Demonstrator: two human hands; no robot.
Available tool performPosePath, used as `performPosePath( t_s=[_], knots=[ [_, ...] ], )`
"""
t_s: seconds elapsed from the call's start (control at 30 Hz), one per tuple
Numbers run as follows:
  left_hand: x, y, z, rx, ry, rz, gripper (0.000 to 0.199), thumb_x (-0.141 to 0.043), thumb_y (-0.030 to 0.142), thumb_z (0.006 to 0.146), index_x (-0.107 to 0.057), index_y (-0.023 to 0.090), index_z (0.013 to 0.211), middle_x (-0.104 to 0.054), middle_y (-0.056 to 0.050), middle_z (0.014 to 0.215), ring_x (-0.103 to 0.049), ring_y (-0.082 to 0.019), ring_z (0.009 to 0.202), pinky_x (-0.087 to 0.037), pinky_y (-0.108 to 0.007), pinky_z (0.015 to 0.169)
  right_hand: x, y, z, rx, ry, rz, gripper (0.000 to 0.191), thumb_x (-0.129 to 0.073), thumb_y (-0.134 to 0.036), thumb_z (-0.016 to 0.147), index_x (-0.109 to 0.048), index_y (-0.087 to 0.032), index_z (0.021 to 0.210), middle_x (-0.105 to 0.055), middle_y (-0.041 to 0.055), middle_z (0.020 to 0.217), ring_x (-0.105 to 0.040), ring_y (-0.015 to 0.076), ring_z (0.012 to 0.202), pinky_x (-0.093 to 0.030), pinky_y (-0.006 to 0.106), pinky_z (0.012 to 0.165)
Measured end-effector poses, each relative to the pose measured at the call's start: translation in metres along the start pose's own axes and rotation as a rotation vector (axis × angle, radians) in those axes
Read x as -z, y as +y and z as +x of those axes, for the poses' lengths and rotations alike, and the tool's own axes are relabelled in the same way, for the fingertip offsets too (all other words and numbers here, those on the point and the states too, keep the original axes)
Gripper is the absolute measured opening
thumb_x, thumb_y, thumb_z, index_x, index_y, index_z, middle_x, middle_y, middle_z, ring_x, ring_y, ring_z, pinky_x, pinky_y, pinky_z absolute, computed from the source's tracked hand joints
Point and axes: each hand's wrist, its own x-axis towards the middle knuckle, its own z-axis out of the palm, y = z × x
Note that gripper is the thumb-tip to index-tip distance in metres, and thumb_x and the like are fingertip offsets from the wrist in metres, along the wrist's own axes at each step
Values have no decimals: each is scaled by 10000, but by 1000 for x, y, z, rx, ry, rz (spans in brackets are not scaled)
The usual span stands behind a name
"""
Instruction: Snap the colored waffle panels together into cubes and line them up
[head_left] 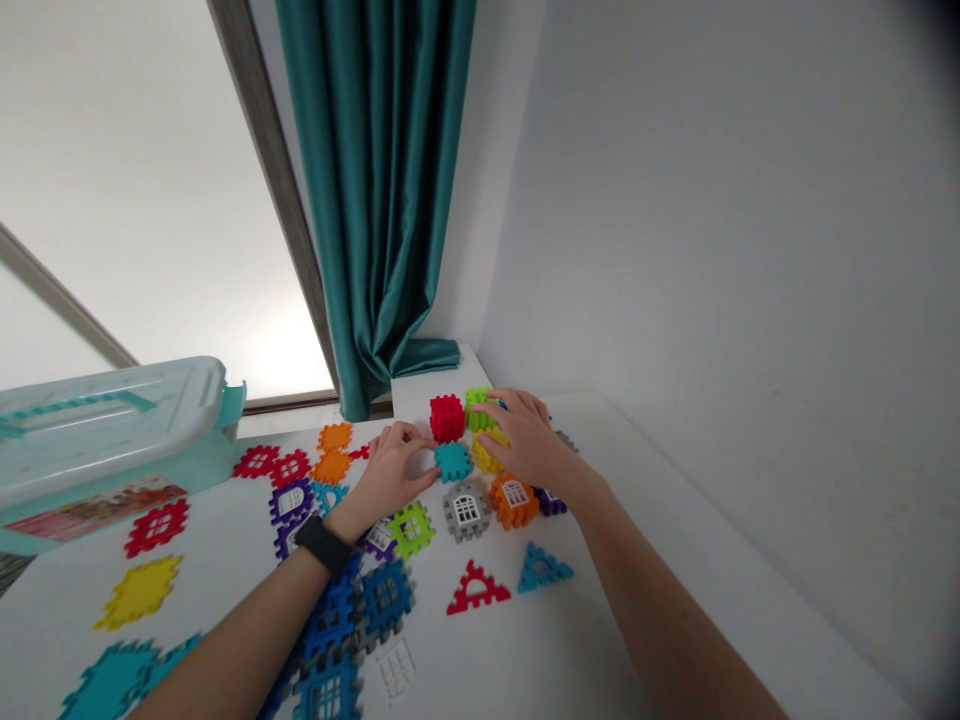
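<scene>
The grey window-panel waffle tile [466,510] lies nearest. Ahead, the left hand [388,482], fingers half-curled, touches the teal square waffle block [453,462]; the right hand [531,440], fingers extended, rests on the lime-green waffle cube [480,408]. Grip cannot be determined. The red plastic waffle cube [447,418] stands between both hands. Farthest: a teal curtain [379,200].

L hand [394,472] curled, fingertips down — R hand [531,440] spread, L forearm [247,640], R forearm [660,610] angled fwd, hands near
</scene>
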Motion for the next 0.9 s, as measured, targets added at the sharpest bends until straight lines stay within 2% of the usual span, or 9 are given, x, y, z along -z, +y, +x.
performPosePath(
  t_s=[0.9],
  knots=[
    [-2,-1,-1,6,-6,27,320,-701,351,833,-679,277,1144,-555,-55,1109,-524,-267,1054,-430,-451,928,-1,-2,0,2,-19,15,375,-540,-317,921,-606,-232,1281,-544,125,1359,-451,288,1281,-333,484,1088]
  ],
)
